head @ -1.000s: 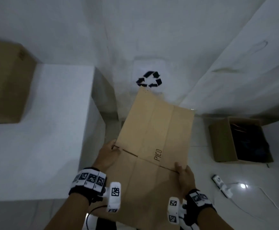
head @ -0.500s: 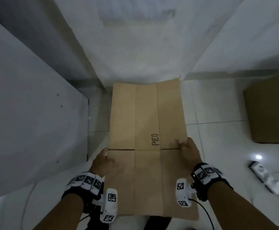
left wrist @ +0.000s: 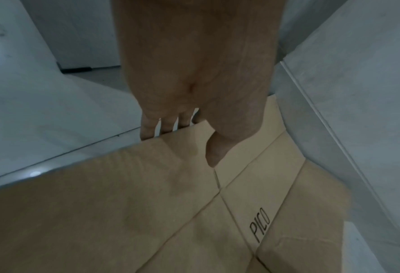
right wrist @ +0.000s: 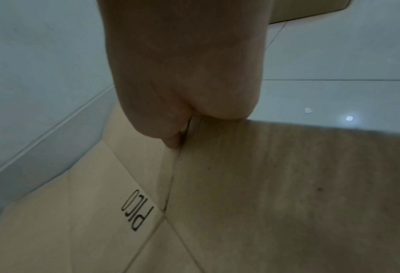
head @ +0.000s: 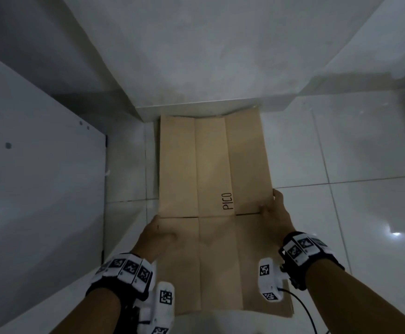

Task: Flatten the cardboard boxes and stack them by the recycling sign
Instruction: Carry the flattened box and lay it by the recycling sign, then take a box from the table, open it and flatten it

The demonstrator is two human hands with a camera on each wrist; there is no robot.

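The flattened brown cardboard box printed "PICO" (head: 211, 169) is held over the glossy white tiled floor (head: 341, 153), its far edge at or touching the foot of the white wall (head: 196, 68); whether it bears on the floor there cannot be told. The near half is raised toward the person. The left hand (head: 154, 237) grips the left edge just below the slit between flap and panel; the left wrist view shows its fingers (left wrist: 166, 125) curled under the sheet and the thumb pressed on top. The right hand (head: 277, 213) grips the right edge at the same slit, thumb on top. The right wrist view hides its other fingers behind the cardboard, though they appear to be wrapped under the edge.

The step in hand looks like setting this sheet down at the wall, where the recycling sign should be. The sign itself is out of view now, so the spot is a judgement.

To do it well, both hands should lower the near edge together, so the sheet pivots on its far edge and does not slide back on the smooth tile. The fingers underneath should slip out sideways just before the cardboard lies flat, not be trapped beneath it. The far edge should sit square to the wall, so later boxes stack evenly. The white cabinet side (head: 40, 189) stands close on the left, so the left edge needs to stay clear of it.
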